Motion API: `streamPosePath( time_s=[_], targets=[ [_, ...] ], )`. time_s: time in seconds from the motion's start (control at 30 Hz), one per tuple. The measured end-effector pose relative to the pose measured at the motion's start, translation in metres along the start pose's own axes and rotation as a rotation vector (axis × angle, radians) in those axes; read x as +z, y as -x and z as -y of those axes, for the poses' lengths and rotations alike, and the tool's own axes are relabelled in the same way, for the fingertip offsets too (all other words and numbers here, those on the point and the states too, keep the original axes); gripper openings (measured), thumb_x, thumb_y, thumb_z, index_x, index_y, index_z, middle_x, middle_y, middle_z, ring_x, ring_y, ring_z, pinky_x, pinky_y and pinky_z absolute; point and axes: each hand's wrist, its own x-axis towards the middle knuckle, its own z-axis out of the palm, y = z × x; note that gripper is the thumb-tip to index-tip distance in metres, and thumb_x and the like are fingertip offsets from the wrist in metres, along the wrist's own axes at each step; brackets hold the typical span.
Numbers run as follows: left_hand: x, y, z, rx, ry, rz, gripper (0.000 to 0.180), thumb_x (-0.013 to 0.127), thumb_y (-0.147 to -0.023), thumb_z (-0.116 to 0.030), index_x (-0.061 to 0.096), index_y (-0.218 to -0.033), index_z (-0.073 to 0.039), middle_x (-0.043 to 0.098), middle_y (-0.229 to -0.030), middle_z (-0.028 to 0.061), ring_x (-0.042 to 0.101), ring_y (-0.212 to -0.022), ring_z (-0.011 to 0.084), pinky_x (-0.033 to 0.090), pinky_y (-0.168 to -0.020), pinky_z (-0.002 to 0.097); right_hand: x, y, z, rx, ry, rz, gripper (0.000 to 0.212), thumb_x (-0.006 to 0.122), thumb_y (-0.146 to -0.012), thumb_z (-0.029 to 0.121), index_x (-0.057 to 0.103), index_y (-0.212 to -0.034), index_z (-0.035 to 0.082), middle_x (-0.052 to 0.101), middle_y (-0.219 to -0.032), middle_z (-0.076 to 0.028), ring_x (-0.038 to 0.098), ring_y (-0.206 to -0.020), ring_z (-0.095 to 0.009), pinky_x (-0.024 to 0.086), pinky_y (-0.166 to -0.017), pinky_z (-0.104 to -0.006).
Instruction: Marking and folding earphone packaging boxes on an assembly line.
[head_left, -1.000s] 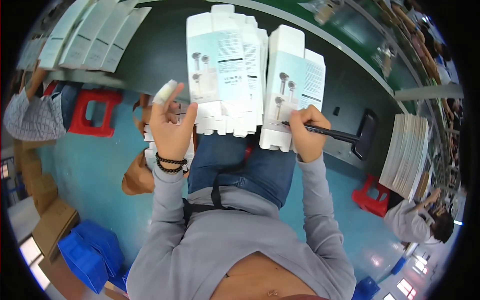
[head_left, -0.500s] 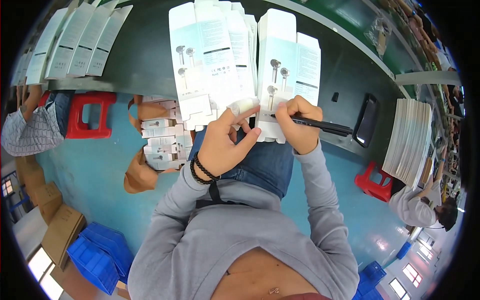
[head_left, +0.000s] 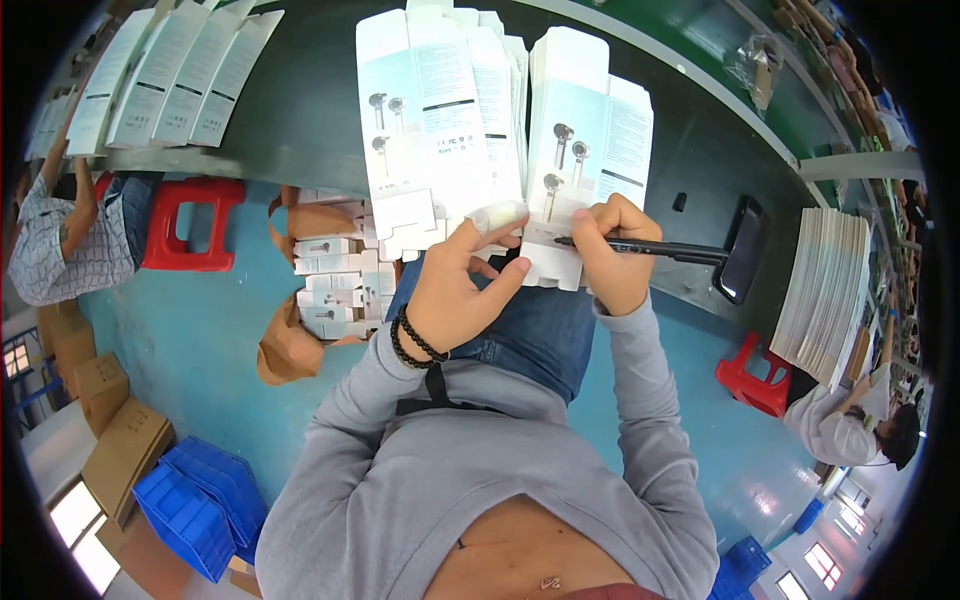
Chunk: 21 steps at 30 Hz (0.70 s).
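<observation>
My right hand [head_left: 618,255] grips a black marker pen [head_left: 665,249], its tip at the lower flap of the top flattened carton [head_left: 575,130]. That carton lies on the right-hand stack and is white and pale blue, printed with earphones. My left hand [head_left: 465,280] rests at the stack's lower left edge, thumb and index finger apart, other fingers curled. A white wrapping [head_left: 498,215] covers its index finger. Beside it, further left, lies another fanned stack of flattened cartons [head_left: 420,120].
On the dark table [head_left: 300,100] lie a black phone-like device [head_left: 740,250] and a small black cap [head_left: 680,202]. More cartons [head_left: 825,295] are stacked at right, others [head_left: 175,80] at far left. Below the table edge, a brown bag [head_left: 290,345] holds small boxes. Red stools [head_left: 195,225] and co-workers flank me.
The whole view has shifted slightly right. The pen lies a little flatter, its tip still at the lower flap. My left hand keeps its place by the stack.
</observation>
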Motion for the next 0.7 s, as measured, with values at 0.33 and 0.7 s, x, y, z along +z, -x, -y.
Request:
streamPosePath(
  time_s=[0.33, 0.7],
  targets=[
    [-0.008, 0.004, -0.008, -0.178, 0.604, -0.059, 0.06, 0.059, -0.078, 0.007, 0.03, -0.13, 0.0, 0.056, -0.109, 0.0174, 0.057, -0.085, 0.0115, 0.05, -0.067, 0.0216, -0.006, -0.002, 0.023, -0.074, -0.512, -0.121, 0.03, 0.048, -0.08, 0.001, 0.026, -0.062, 0.009, 0.04, -0.05, -0.005, 0.033, -0.045, -0.008, 0.028, -0.043, -0.0246],
    [-0.075, -0.004, 0.013, 0.054, 0.212, -0.428, 0.057, 0.057, -0.08, 0.005, 0.03, -0.13, 0.001, 0.056, -0.113, 0.0186, 0.055, -0.094, 0.0123, 0.047, -0.075, 0.0206, -0.001, 0.0, 0.0, -0.072, 0.156, 0.013, 0.026, 0.058, -0.076, -0.003, 0.04, -0.058, 0.003, 0.052, -0.055, -0.001, 0.042, -0.049, -0.004, 0.035, -0.046, -0.0197]
  ],
)
